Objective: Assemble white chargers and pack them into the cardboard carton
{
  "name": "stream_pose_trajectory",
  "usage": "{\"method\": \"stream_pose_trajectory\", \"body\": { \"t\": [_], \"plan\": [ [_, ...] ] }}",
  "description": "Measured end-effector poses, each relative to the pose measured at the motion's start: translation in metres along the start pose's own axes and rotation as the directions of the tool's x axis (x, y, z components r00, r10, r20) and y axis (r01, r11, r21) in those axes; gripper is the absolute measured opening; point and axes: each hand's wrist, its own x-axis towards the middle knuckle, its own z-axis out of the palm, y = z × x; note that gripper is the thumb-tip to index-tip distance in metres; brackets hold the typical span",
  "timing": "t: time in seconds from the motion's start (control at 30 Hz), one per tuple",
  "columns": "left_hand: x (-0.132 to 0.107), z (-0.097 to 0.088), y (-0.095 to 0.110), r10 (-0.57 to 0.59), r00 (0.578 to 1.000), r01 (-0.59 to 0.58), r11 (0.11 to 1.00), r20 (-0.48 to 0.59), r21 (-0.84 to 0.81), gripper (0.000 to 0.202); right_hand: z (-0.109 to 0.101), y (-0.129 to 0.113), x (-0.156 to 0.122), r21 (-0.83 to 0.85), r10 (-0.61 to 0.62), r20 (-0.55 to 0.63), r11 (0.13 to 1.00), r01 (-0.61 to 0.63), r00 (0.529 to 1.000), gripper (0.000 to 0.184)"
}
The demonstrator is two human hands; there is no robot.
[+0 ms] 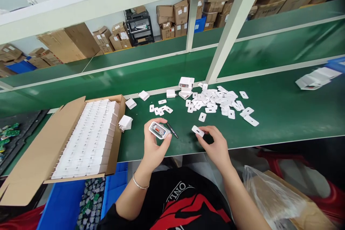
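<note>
In the head view, near the front edge of the bench (283,111), the cupped left hand (154,147) grips a white housing (159,130), open end up, long axis slanting rightward toward that edge; the right hand (217,145) pinches a similarly slanted white plate (198,131) between thumb and fingertip. At the bench's left, a carton (115,151) holds rows of white blocks (86,136); below the edge, a blue bin (63,201) holds what look like circuit parts (91,205).

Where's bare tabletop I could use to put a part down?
The widest free patch is the green tabletop right of the scattered white plates. A smaller one lies between the carton and left hand; another between the slim black tool and right hand. It's crowded farther back, around those plates and white housings.
</note>
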Motion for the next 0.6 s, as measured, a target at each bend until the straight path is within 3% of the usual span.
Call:
{"method": "stream_pose_trajectory", "body": {
  "t": [0.13,0.27,0.37,0.5,0.6],
  "plan": [
    [-0.009,0.006,-0.006,-0.063,0.996,0.062,0.998,0.06,0.007,0.036,-0.002,-0.06,-0.001,0.238,-0.03,-0.089,0.97,0.051,0.996,0.014],
    [-0.017,0.014,-0.01,0.057,0.992,-0.073,0.988,0.114,0.133,0.05,0.0,-0.105,0.001,0.209,-0.234,-0.044,0.948,0.238,0.971,0.023],
    [-0.021,0.014,-0.009,0.073,0.983,-0.096,0.987,0.169,0.131,0.053,0.005,-0.115,0.002,0.128,-0.31,-0.044,0.941,0.313,0.95,0.025],
    [-0.025,0.012,-0.01,0.012,0.978,-0.008,1.0,0.21,-0.019,0.051,0.009,-0.113,0.002,0.108,-0.327,-0.041,0.938,0.329,0.944,0.025],
    [-0.026,0.016,-0.012,-0.058,0.987,0.077,0.99,0.152,-0.119,0.044,0.011,-0.112,0.001,0.059,-0.33,-0.069,0.941,0.334,0.942,0.023]
  ]
}}
